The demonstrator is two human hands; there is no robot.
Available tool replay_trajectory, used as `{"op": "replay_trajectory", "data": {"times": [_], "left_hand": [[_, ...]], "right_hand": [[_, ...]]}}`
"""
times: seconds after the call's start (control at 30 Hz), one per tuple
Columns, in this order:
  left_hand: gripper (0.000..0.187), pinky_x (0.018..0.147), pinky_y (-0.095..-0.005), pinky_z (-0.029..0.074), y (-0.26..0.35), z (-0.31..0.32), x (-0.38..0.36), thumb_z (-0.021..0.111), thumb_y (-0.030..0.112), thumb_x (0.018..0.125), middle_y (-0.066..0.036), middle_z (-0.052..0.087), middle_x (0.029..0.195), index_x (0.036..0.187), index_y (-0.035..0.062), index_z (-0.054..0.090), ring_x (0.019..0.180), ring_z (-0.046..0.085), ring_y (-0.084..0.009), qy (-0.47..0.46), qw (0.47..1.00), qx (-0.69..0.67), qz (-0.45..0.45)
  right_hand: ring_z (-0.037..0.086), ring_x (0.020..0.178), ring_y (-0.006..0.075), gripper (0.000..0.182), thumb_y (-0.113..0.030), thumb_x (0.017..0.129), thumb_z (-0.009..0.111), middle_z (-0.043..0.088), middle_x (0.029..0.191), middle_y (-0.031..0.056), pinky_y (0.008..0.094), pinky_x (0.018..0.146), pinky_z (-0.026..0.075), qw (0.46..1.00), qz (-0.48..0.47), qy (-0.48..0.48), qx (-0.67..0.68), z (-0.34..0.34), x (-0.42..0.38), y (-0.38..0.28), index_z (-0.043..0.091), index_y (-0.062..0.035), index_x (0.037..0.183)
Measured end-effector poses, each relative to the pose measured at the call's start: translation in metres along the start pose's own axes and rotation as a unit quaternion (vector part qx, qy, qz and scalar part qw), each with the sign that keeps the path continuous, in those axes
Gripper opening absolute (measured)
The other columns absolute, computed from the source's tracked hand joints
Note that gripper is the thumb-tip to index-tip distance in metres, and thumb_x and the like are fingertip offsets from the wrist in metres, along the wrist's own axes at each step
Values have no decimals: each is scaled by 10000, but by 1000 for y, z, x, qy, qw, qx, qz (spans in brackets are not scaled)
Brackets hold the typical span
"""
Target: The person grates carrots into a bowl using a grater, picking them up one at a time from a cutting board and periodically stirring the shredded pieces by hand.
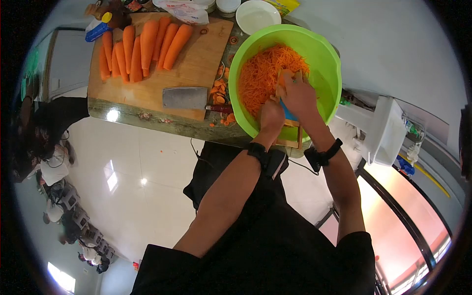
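Note:
A wooden-framed grater with a blue face [287,111] slants inside the large green basin [322,64]. My left hand [272,117] is closed around the grater's left side. Over the grater's upper part, my right hand [300,96] has its fingers curled down; whatever lies beneath them is mostly hidden. Shredded carrot [263,69] is heaped in the basin, beyond and to the left of my hands. The grater's lower wooden end [294,144] shows by the basin's near rim.
Several peeled carrots [147,44] lie on a wooden cutting board [206,54] at left, with a cleaver [185,98] near its front edge. Carrot scraps [219,92] lie between board and basin. A white bowl [257,16] stands behind. Other people sit far left.

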State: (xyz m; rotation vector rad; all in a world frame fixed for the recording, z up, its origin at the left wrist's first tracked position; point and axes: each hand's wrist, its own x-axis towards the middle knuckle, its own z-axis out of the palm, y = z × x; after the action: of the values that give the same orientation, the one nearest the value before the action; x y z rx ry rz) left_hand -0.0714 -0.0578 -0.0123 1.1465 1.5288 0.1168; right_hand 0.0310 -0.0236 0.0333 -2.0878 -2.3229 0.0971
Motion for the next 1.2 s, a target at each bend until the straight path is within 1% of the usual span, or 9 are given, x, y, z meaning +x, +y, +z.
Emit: {"op": "replay_trajectory", "data": {"times": [0.57,0.63,0.7,0.73,0.8,0.93,1.07,1.17,1.2], "left_hand": [[466,801,-557,525,-5,12,4,319,255,1017,-341,647,932,913,-74,632,897,634,-504,27,998,3,-48],[468,417,-463,491,-25,35,11,448,198,1002,-225,589,545,581,32,568,510,627,-363,276,943,120,142],[386,416,-450,493,-29,40,19,454,185,998,-207,599,577,693,3,606,522,629,-347,224,965,89,99],[330,415,-437,494,-27,42,20,460,172,995,-189,609,610,806,-25,645,535,631,-331,168,982,60,57],[268,433,-421,504,-31,40,17,468,159,989,-186,626,700,986,-65,615,570,637,-311,132,977,147,79],[459,478,-375,524,-27,29,14,488,146,977,-198,651,932,1343,-128,449,675,652,-280,24,919,367,142],[430,480,-366,533,-26,23,16,470,152,988,-196,649,894,1306,-138,477,655,648,-277,-31,968,234,81],[453,460,-349,532,-7,9,6,441,155,1009,-195,638,917,1354,-138,419,646,642,-259,-21,874,459,156],[382,428,-356,516,3,0,4,417,174,1023,-194,639,851,1240,-127,508,590,622,-264,-30,961,269,51]], "right_hand": [[652,906,386,448,-362,859,652,651,946,225,490,763,530,979,124,-146,65,28,65,29,550,-39,1151],[667,927,351,419,-339,863,636,669,906,195,469,793,530,975,132,-142,111,25,58,52,563,-22,1127],[645,848,246,368,-323,879,573,653,872,118,395,728,507,858,257,-103,433,24,41,70,583,-39,1114],[645,848,246,368,-323,879,573,653,872,118,395,728,507,859,259,-104,429,10,35,66,583,-39,1114],[560,747,166,345,-352,905,492,608,825,66,325,648,438,531,397,-125,738,-19,14,60,605,-59,1048],[506,713,139,358,-383,921,447,588,826,60,250,577,359,398,225,-157,875,-41,-19,66,579,-66,1021],[504,728,123,305,-356,911,457,585,859,50,234,576,351,435,339,-103,828,-68,-29,52,552,-84,1011],[511,725,119,302,-368,943,484,591,879,36,243,592,376,479,351,-84,800,-64,-39,51,561,-109,1079],[517,742,115,279,-334,938,515,590,907,31,240,600,388,510,329,-87,790,-62,-43,51,555,-101,1085]]}}
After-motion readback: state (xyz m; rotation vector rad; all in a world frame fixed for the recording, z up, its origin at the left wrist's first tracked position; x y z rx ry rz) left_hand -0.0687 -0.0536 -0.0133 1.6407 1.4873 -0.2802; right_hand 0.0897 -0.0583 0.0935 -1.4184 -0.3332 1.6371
